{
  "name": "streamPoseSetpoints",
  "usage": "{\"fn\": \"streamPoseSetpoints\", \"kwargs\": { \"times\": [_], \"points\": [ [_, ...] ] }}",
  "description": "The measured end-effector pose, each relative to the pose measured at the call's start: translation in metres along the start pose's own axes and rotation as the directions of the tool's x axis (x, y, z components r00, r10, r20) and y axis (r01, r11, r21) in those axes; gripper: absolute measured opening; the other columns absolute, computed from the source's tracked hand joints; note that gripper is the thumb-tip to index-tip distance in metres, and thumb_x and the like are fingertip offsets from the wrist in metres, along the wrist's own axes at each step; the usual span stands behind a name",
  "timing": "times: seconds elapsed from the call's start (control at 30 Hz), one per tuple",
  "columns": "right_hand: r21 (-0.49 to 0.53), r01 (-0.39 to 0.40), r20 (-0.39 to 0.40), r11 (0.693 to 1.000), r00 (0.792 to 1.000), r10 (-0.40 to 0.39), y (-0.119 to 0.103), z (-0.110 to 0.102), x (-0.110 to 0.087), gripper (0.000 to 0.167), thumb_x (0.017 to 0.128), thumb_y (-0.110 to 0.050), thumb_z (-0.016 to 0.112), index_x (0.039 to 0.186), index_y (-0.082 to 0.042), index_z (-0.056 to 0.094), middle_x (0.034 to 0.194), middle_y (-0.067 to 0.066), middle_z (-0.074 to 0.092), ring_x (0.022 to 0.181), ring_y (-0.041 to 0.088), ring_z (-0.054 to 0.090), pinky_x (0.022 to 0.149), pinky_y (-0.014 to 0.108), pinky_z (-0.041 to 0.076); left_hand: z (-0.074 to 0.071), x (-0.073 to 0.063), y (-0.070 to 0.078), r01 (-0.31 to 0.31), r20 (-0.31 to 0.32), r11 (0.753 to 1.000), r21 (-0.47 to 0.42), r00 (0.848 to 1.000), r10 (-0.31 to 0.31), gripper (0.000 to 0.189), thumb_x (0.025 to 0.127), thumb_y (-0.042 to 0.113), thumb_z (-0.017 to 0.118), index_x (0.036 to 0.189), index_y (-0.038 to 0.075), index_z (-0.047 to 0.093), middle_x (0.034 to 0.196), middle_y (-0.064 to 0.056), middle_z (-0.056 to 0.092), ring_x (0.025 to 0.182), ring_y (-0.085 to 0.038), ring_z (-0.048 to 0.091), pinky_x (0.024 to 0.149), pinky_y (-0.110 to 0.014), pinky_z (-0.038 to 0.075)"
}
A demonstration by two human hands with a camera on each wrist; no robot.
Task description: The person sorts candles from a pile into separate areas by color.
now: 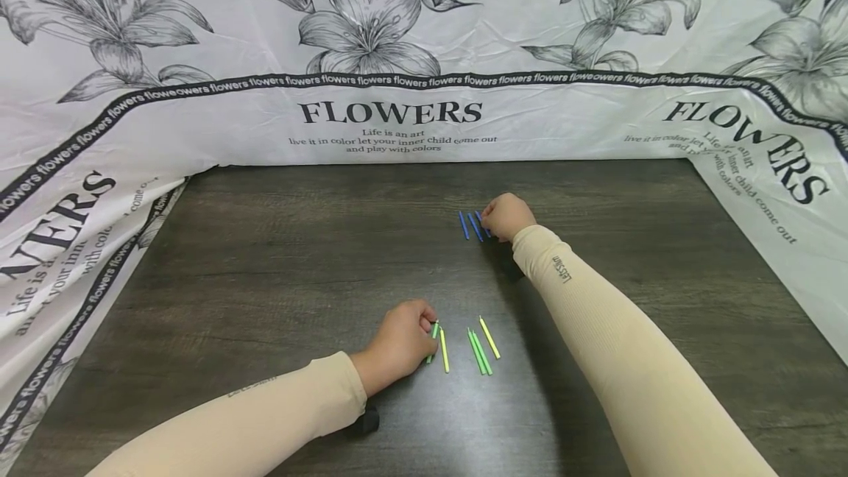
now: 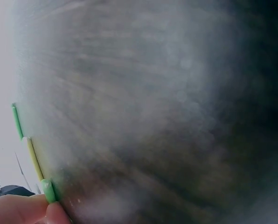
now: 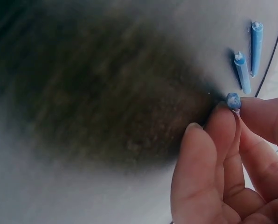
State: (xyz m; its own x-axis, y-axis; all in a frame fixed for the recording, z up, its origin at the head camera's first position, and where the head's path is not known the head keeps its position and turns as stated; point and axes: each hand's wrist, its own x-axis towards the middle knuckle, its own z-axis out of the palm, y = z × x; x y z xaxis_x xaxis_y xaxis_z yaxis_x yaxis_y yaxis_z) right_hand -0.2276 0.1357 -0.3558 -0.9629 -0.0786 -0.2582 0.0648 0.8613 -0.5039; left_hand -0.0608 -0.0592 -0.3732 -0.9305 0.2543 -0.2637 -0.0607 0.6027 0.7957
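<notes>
Thin birthday candles lie in two groups on the dark wooden table. In the head view, my left hand (image 1: 400, 341) pinches a green candle (image 2: 48, 190) between thumb and finger, low over the tabletop. Close beside it lies a yellow candle (image 1: 444, 351). Farther right are two touching green candles (image 1: 480, 353) and another yellow candle (image 1: 489, 338). Toward the back, my right hand (image 1: 509, 217) pinches a blue candle (image 3: 233, 101), whose other end is partly covered by the fingers. Two more blue candles (image 1: 464, 225) lie just left of it, apart and nearly parallel.
The dark wood-grain table (image 1: 298, 241) reaches back to a white flower-printed cloth (image 1: 397, 124), which hangs behind it and along both sides. Long cream sleeves cover both forearms. A small black object (image 1: 366, 420) shows beneath the left wrist.
</notes>
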Motion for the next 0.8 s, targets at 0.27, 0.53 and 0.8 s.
{"fn": "streamPoseSetpoints", "kwargs": {
  "times": [0.27, 0.53, 0.8],
  "points": [
    [0.000, -0.010, -0.007, 1.000, 1.000, 0.010, 0.0007, 0.0027, 0.0018, 0.020, 0.093, -0.010, 0.058, 0.106, 0.001, 0.071, 0.083, 0.011, 0.067, 0.070, 0.017, 0.061, 0.060, 0.026, 0.053, 0.0006, -0.0004, -0.0001, -0.001, -0.003, 1.000, 0.003, 1.000, 0.001, 0.026, 0.073, -0.012, 0.066, 0.096, -0.003, 0.059, 0.081, -0.006, 0.053, 0.070, -0.018, 0.048, 0.059, -0.027, 0.044],
    [0.015, -0.002, -0.004, 1.000, 1.000, 0.002, 0.0051, 0.0049, 0.0044, 0.023, 0.093, -0.010, 0.059, 0.110, 0.001, 0.069, 0.095, 0.015, 0.069, 0.077, 0.020, 0.064, 0.061, 0.026, 0.053, 0.0004, -0.0015, 0.0014, -0.010, -0.003, 1.000, 0.001, 1.000, 0.010, 0.025, 0.074, -0.011, 0.066, 0.097, -0.003, 0.059, 0.081, -0.006, 0.052, 0.071, -0.018, 0.048, 0.060, -0.027, 0.044],
    [0.016, -0.003, -0.009, 1.000, 1.000, 0.003, 0.0015, 0.0038, 0.0004, 0.023, 0.092, -0.010, 0.061, 0.110, 0.001, 0.069, 0.092, 0.014, 0.069, 0.070, 0.017, 0.062, 0.058, 0.025, 0.051, -0.0004, -0.0022, 0.0013, -0.006, -0.013, 1.000, 0.009, 1.000, 0.006, 0.026, 0.073, -0.012, 0.066, 0.096, -0.003, 0.060, 0.081, -0.007, 0.053, 0.071, -0.018, 0.048, 0.060, -0.027, 0.044]
  ]
}}
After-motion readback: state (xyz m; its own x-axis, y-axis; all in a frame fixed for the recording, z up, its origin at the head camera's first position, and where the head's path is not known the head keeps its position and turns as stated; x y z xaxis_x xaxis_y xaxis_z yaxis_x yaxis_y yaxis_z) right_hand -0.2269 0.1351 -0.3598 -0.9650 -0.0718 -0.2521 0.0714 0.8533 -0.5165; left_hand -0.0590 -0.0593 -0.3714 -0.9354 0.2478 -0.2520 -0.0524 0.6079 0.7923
